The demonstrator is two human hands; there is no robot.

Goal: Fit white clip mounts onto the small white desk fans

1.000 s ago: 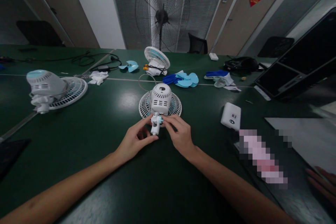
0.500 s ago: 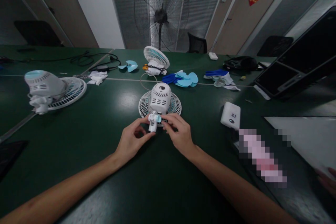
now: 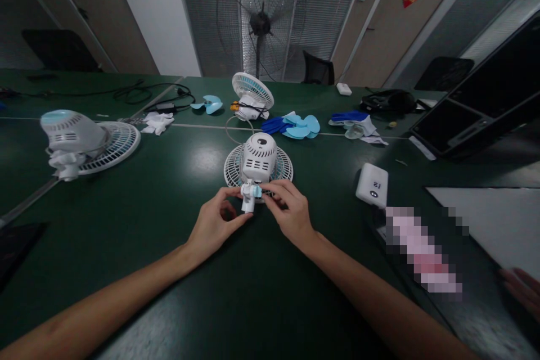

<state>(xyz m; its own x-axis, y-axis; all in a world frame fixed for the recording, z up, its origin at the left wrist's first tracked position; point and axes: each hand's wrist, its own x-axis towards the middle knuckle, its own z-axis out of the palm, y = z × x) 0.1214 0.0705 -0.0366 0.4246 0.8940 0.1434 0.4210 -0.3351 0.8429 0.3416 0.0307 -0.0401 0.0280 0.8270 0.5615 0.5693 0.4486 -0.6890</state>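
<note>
A small white fan (image 3: 259,152) lies grille-down on the green table, its motor housing upward. At its near end is a white neck joint (image 3: 248,202) with a light-blue knob (image 3: 256,192). My left hand (image 3: 216,218) is closed on the neck joint, thumb at its lower end and forefinger higher up on the left. My right hand (image 3: 291,211) pinches the blue knob from the right between thumb and fingers. Part of the grille (image 3: 286,171) is hidden under the housing and behind my fingers.
Another fan (image 3: 76,140) lies at the left, a third (image 3: 252,95) at the back. Blue fan blades (image 3: 301,127), (image 3: 207,104) lie near gloves (image 3: 157,122). To the right are a white box-shaped device (image 3: 372,185), a white board (image 3: 485,211) and another person's hand (image 3: 523,288).
My hands keep their hold on the joint and knob, with the right fingers slightly shifted. The whole view has moved a little. The other person's hand at the right edge shows more.
</note>
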